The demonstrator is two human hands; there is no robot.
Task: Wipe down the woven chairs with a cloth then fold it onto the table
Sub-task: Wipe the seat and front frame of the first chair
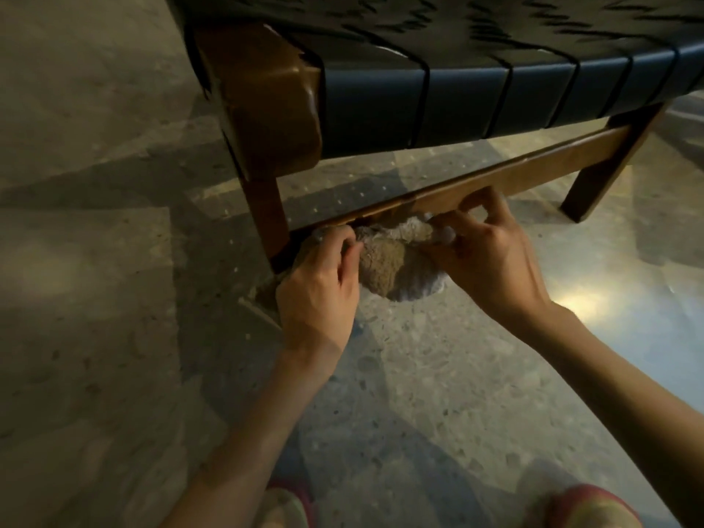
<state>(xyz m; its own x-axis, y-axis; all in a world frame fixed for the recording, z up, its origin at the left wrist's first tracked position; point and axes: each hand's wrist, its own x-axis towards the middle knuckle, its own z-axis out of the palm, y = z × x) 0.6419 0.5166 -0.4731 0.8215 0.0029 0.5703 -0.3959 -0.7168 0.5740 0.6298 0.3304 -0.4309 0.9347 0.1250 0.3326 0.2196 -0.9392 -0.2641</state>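
**A:** Where is the cloth in the head view?

**B:** The cloth (384,261), beige and fluffy, is bunched just under the lower rail (533,173) of the woven chair (263,97). It touches the front edge of the rail near its left end. One part hangs below the rail, above the speckled floor (419,375).

**A:** And the hands?

**B:** Both hands grip it. The left hand (320,295) is under the left end of the rail, close to the chair leg (266,207), with its fingers curled round the left part of the cloth. The right hand (491,257) is nearer to the middle of the rail. Its bent fingers pinch the right part of the cloth at the front face of the rail.

**A:** What is above the rail?

**B:** The seat (419,17), with dark straps (468,104) wrapped over its front edge. Well below the rail, two slippers (583,508) are seen, blurred.
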